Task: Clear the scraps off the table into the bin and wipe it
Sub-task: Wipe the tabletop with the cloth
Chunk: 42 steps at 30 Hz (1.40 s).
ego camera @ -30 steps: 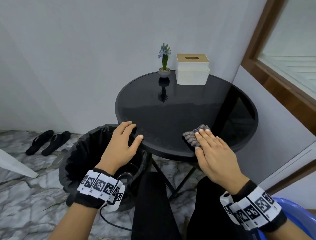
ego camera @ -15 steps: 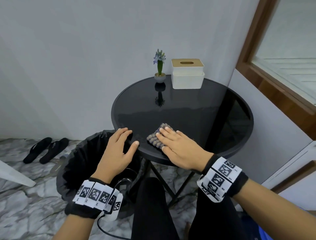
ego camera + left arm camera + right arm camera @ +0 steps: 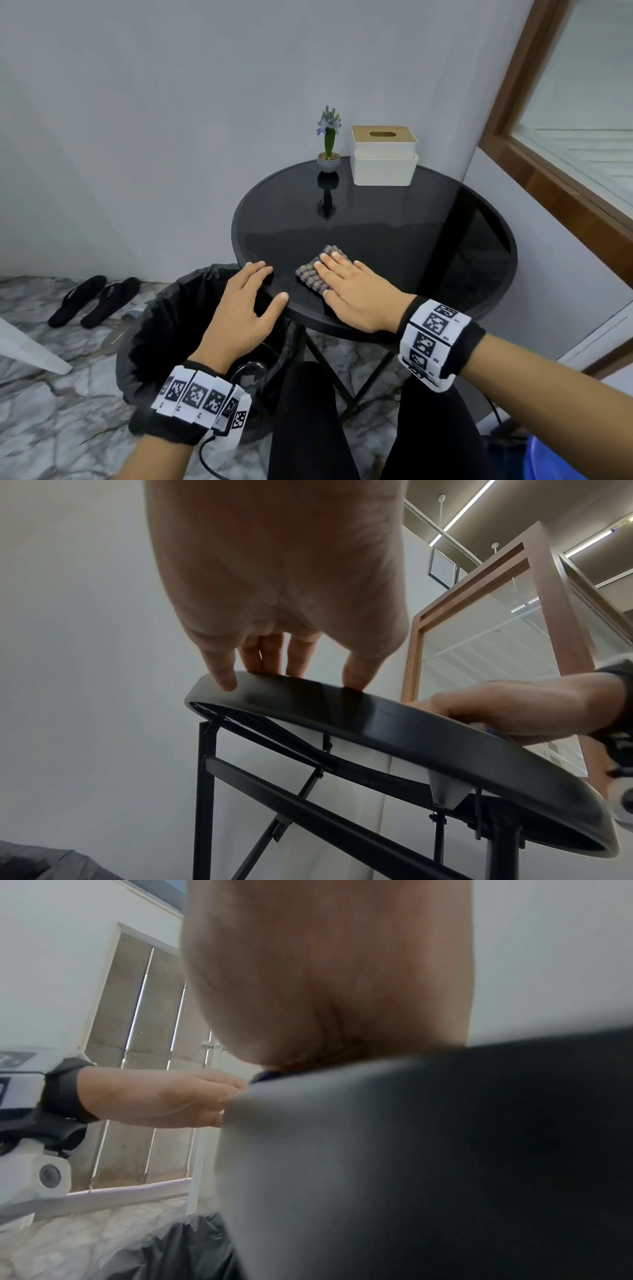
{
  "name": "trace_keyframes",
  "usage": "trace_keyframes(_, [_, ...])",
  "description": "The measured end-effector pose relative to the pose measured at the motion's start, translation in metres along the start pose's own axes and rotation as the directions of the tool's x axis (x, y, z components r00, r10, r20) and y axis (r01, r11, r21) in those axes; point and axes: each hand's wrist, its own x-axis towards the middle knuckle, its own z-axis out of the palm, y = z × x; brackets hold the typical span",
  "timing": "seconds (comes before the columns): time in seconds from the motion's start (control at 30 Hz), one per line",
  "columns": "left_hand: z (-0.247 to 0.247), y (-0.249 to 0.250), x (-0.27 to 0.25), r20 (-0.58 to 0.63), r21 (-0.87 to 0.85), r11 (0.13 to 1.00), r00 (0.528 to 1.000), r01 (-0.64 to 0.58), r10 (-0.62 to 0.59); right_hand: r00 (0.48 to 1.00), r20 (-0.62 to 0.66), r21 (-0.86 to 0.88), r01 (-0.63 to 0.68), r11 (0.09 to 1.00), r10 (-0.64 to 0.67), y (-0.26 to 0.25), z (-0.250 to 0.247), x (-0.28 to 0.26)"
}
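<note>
Home corner: slippers [image 3: 92, 299] on marble floor [image 3: 51, 411], tissue box [image 3: 383, 161].

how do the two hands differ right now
The left hand rests on the table rim above the bin, touching no cloth; the right hand lies flat on the tabletop, pressing the cloth. Both have straight fingers and wear marker wristbands.

Layout: round black glass table [image 3: 394, 219], near edge.
Knobbly grey cloth [image 3: 313, 274] on table; black-lined bin [image 3: 164, 329] left below; small potted plant [image 3: 328, 144] left of white tissue box [image 3: 383, 161] behind.
</note>
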Motion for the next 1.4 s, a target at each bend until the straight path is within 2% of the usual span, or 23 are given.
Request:
trace_keyframes(0.1, [0.000,0.000,-0.001,0.011,-0.013,1.000,1.000,0.011,-0.011,0.999,0.047,-0.007,0.018,1.000,-0.018,-0.012,-0.006,0.015])
trace_keyframes(0.27, [-0.001,-0.003,-0.002,0.037,-0.099,0.986,0.991,0.133,-0.130,0.992,0.116,-0.032,0.048,0.998,-0.044,-0.029,-0.010,0.030])
trace_keyframes(0.37, [0.001,-0.010,-0.001,0.044,-0.157,0.978,0.990,0.136,-0.131,0.988,0.137,-0.027,0.069,0.997,-0.065,-0.037,-0.015,0.045])
trace_keyframes(0.53, [0.002,-0.020,-0.001,0.023,-0.349,0.927,0.990,0.139,-0.140,0.990,0.113,-0.006,0.087,0.996,-0.086,-0.058,-0.011,0.084])
trace_keyframes(0.63, [0.000,-0.023,0.000,0.008,-0.394,0.910,0.991,0.127,-0.134,0.992,0.100,0.002,0.076,0.997,-0.076,-0.067,-0.010,0.109])
trace_keyframes(0.77, [-0.003,-0.027,0.001,-0.015,-0.351,0.929,0.991,0.116,-0.129,0.996,0.086,0.021,0.037,0.999,-0.039,-0.072,-0.015,0.131])
trace_keyframes(1.0, [-0.012,-0.030,0.005,0.006,-0.080,0.990,0.993,0.114,-0.114,0.997,0.073,0.017,-0.004,1.000,0.002,-0.067,-0.016,0.146])
trace_keyframes(1.2, [-0.015,-0.032,0.007,0.055,-0.067,0.986,0.987,0.155,-0.152,0.991,0.124,-0.030,0.047,0.998,-0.043,-0.067,-0.014,0.134])
trace_keyframes(1.4, [-0.018,-0.034,0.007,0.079,-0.090,0.990,0.991,0.113,-0.106,0.984,0.152,-0.039,0.100,0.994,-0.093,-0.066,-0.009,0.102])
